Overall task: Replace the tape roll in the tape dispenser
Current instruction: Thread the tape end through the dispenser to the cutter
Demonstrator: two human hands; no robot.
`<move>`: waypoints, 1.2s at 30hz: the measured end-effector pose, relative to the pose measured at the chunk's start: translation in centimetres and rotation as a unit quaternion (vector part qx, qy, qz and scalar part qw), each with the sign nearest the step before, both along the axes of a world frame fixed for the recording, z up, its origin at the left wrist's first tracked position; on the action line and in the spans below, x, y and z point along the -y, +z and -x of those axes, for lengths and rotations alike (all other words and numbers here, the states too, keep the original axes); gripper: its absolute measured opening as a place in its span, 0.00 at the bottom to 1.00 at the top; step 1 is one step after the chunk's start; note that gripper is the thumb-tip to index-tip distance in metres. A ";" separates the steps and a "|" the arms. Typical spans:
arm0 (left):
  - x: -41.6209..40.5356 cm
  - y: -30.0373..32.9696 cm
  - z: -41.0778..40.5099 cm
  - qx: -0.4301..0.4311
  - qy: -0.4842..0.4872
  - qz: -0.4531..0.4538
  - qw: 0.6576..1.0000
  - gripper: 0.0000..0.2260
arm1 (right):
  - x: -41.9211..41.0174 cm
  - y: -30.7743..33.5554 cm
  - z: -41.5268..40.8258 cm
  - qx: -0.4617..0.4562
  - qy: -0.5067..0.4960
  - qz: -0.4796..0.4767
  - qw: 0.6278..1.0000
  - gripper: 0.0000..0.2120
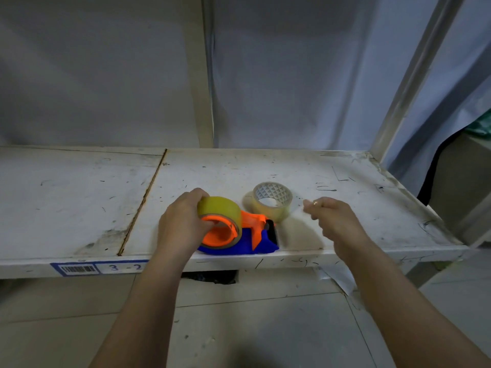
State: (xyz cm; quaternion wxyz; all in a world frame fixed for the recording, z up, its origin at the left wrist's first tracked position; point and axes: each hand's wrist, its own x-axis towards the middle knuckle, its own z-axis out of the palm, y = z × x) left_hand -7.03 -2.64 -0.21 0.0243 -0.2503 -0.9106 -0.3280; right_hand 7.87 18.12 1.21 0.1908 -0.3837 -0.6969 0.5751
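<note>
Both bare forearms reaching forward. Left hand (183, 221) curled, fingers wrapped over the top, thumb in front. Right hand (334, 216) raised, blurred, fingertips (308, 204) pinched together, pointing left.

On the scuffed white table (345, 208), the left hand (183, 221) is wrapped around the yellowish tape roll (221, 211) seated on the blue-and-orange tape dispenser (255, 235), while the right hand (337, 219), fingers pinched together, hovers just beside a near-empty clear roll (271, 205) standing behind the dispenser.
</note>
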 end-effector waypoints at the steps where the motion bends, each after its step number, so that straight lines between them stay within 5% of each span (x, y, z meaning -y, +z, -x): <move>1: -0.2 0.0 -0.2 0.000 -0.002 -0.003 1.000 0.18 | 0.4 0.0 0.2 -0.006 0.020 0.032 0.999 0.10; 9: -0.5 -0.1 -0.3 0.008 -0.008 -0.016 1.000 0.18 | 2.8 0.2 1.7 -0.049 0.080 0.109 0.990 0.10; 22: -0.5 0.3 -0.7 0.015 -0.005 -0.006 1.000 0.19 | 4.2 -1.4 3.5 0.116 0.104 -0.068 0.986 0.11; 36: -0.5 0.4 -1.0 0.007 -0.003 0.004 1.000 0.18 | 4.3 -0.9 3.8 0.150 0.100 -0.018 0.983 0.10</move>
